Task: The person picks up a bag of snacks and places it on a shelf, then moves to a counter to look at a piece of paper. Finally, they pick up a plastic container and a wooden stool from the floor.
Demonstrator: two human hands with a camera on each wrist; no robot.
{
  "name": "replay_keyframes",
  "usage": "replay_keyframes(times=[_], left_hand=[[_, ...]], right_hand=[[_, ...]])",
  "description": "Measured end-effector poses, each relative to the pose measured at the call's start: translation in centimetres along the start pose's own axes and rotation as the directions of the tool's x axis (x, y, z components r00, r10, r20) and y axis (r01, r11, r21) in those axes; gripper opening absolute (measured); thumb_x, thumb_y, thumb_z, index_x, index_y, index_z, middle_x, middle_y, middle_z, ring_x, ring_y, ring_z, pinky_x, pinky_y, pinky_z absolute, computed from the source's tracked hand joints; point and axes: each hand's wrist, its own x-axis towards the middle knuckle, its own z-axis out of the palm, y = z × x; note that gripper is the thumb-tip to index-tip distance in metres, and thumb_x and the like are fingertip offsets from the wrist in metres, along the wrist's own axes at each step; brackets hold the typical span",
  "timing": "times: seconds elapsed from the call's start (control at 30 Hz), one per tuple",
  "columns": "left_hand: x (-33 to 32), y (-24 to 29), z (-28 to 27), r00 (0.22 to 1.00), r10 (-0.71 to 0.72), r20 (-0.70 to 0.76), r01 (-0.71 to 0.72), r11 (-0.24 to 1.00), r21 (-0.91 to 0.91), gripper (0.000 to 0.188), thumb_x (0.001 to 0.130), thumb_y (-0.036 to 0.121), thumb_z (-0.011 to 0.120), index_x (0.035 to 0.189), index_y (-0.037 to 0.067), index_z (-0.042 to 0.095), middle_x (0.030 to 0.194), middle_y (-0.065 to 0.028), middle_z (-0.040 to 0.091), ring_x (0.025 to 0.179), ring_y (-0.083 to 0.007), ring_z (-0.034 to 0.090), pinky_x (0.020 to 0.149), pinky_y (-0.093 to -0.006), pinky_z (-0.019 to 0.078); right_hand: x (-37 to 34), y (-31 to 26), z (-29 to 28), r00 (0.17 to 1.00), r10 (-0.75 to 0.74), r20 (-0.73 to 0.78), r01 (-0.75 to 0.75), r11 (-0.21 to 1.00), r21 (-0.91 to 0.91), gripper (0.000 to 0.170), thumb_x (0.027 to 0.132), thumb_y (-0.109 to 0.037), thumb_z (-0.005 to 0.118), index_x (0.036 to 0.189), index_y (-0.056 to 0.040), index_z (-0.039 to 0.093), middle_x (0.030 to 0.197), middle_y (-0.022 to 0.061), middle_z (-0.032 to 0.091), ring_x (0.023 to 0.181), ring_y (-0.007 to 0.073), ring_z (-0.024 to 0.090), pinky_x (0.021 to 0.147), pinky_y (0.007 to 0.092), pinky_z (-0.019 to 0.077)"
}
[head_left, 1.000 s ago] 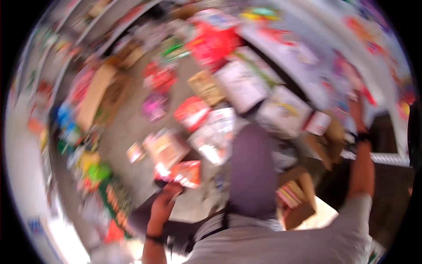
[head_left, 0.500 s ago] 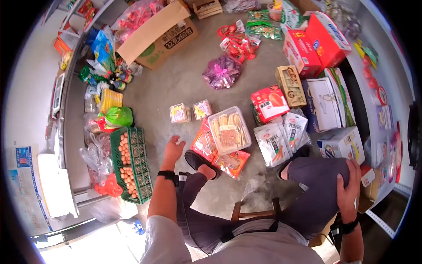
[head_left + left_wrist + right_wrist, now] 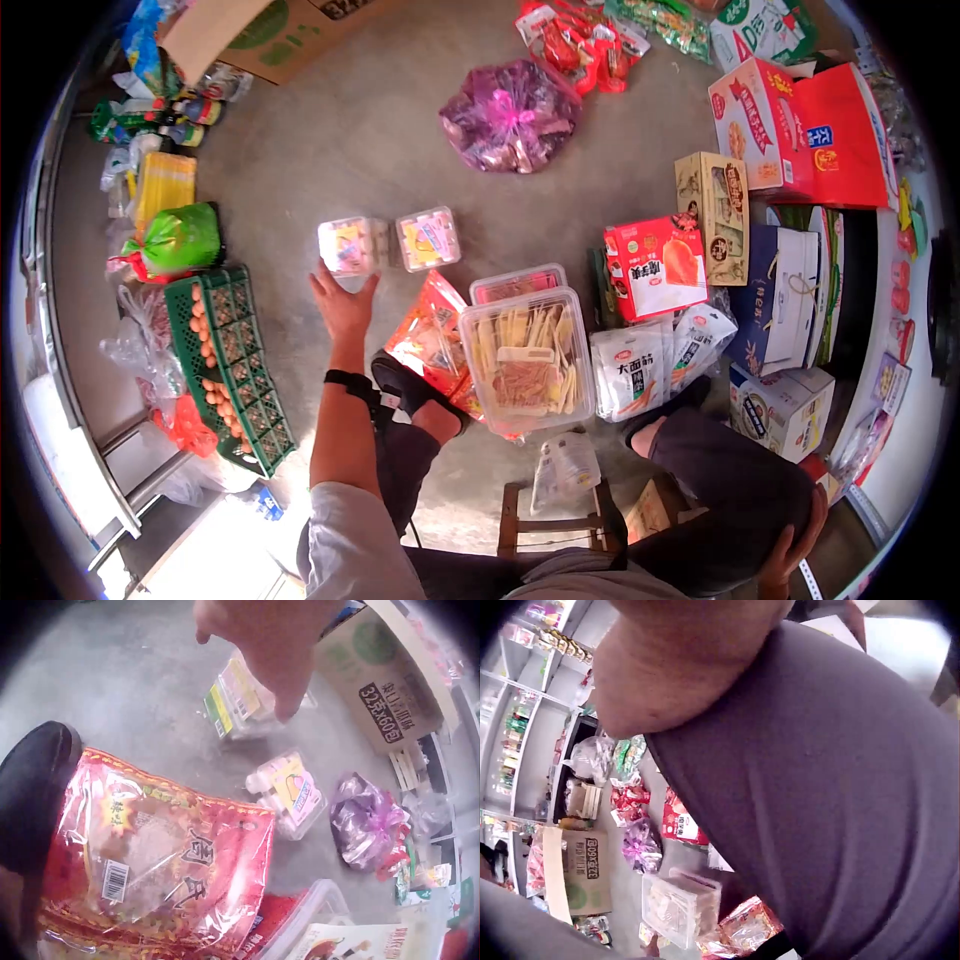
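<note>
My left hand (image 3: 345, 305) reaches to the near edge of a clear plastic box (image 3: 347, 246) on the floor, fingers spread; in the left wrist view the hand (image 3: 262, 645) is over that box (image 3: 240, 701). A second small box (image 3: 428, 239) lies just right of it. Red snack packets (image 3: 432, 335) and a larger clear tub (image 3: 528, 362) stand nearer the feet. My right hand (image 3: 797, 545) rests on the right knee, its palm side hidden; the right wrist view shows part of the hand (image 3: 675, 675) against the trouser leg.
A green crate of eggs (image 3: 236, 370) stands at the left. Cartons and gift boxes (image 3: 780, 300) line the right side. A purple bag (image 3: 511, 116) lies farther out, with a cardboard box (image 3: 270, 40) at the upper left. A wooden stool (image 3: 510, 520) is between the legs.
My left hand has moved forward and left to the small box. The right hand has gone from the shelf side onto the knee. The head view has shifted closer over the floor.
</note>
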Motion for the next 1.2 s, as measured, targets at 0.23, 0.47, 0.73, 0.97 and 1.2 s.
replay_keyframes(times=[0.23, 0.47, 0.73, 0.97, 1.2], left_hand=[[2.0, 0.6, 2.7, 0.998, 0.023, -0.062, -0.022, 1.0, 0.022, 0.093, 0.074, 0.037, 0.082, 0.148, 0.005, 0.036, 0.134, -0.0251, 0.048, 0.119, -0.0427, 0.053, 0.101, -0.0477, 0.0456], [-0.8, -0.3, -7.2, 0.894, -0.25, 0.371, 0.429, 0.24, -0.871, 0.077, 0.089, 0.034, 0.07, 0.151, 0.009, 0.033, 0.127, -0.0096, 0.056, 0.115, -0.0269, 0.057, 0.099, -0.0402, 0.0475], [-23.0, 21.5, -26.3, 0.92, 0.347, 0.184, 0.02, 0.426, -0.904, 0.079, 0.093, 0.021, 0.069, 0.155, 0.008, 0.024, 0.144, -0.0138, 0.047, 0.128, -0.0266, 0.051, 0.108, -0.0433, 0.0413], [-48.4, 36.1, -31.3, 0.542, 0.835, 0.09, -0.435, 0.371, -0.82, 0.1, 0.073, 0.01, 0.084, 0.154, 0.002, 0.025, 0.15, -0.0204, 0.035, 0.137, -0.0315, 0.041, 0.109, -0.0447, 0.0416], [-56.8, 38.0, -34.0, 0.243, 0.967, 0.078, -0.637, 0.22, -0.739, 0.095, 0.069, 0.01, 0.084, 0.15, 0.003, 0.034, 0.154, -0.0184, 0.033, 0.138, -0.0339, 0.041, 0.11, -0.0444, 0.0404]], right_hand=[[0.0, 0.9, 0.0, 0.999, 0.035, -0.006, -0.036, 0.999, -0.028, 0.064, 0.097, -0.04, 0.046, 0.145, 0.0035, 0.043, 0.151, 0.0243, 0.041, 0.14, 0.0394, 0.038, 0.118, 0.0495, 0.0253], [-1.1, 0.6, -1.4, 0.998, 0.017, -0.059, -0.012, 0.997, 0.082, 0.057, 0.097, -0.035, 0.051, 0.14, 0.0035, 0.048, 0.145, 0.0243, 0.046, 0.136, 0.0411, 0.042, 0.116, 0.0508, 0.0279], [-3.9, 0.2, -3.2, 0.952, -0.125, -0.279, 0.18, 0.967, 0.181, 0.041, 0.082, -0.015, 0.07, 0.121, -0.0027, 0.062, 0.121, 0.019, 0.062, 0.113, 0.0387, 0.058, 0.1, 0.0493, 0.0447], [-11.6, -4.8, -6.0, 0.986, 0.048, -0.163, 0.159, 0.065, 0.985, 0.079, 0.088, -0.018, 0.077, 0.151, -0.0046, 0.031, 0.128, 0.0129, 0.055, 0.115, 0.0231, 0.059, 0.095, 0.0371, 0.0511], [-12.0, 11.0, -7.3, 0.87, 0.413, -0.27, 0.317, -0.049, 0.947, 0.07, 0.09, -0.006, 0.071, 0.148, -0.0051, 0.031, 0.11, 0.0117, 0.063, 0.092, 0.0162, 0.064, 0.076, 0.032, 0.0567]])
